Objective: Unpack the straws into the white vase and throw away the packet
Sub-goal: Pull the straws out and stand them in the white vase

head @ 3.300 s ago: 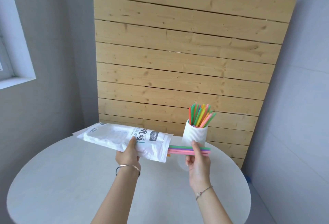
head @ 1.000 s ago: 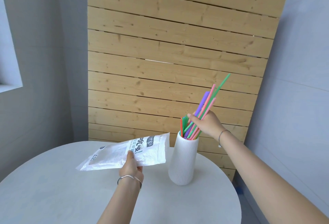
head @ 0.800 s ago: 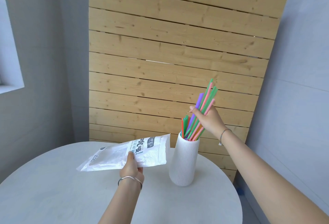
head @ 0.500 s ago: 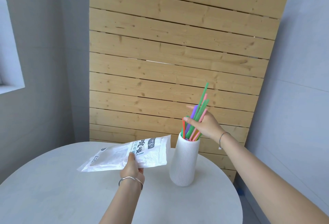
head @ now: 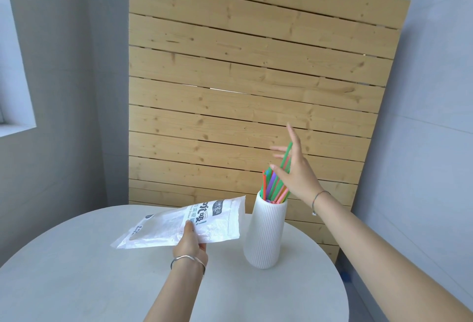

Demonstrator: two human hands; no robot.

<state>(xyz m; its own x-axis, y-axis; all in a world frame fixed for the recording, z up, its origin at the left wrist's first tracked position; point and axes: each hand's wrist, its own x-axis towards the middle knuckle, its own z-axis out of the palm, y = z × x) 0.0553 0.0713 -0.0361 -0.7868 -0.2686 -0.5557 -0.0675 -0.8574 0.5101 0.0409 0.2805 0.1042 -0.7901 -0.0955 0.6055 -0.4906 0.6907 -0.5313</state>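
One view only — a wide-angle camera worn on the head, close above the round table [head: 76, 283], facing forward and down toward the wooden slat panel [head: 256, 66] — white vase [head: 266, 232] right of centre.

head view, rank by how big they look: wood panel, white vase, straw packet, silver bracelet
1. wood panel
2-3. straw packet and white vase: close, packet held nearer the camera, so unranked
4. silver bracelet

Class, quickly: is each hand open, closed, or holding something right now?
Left hand: grips the crinkled white printed plastic packet.
Right hand: open, fingers spread beside the colourful plastic straws in the ribbed white vase.
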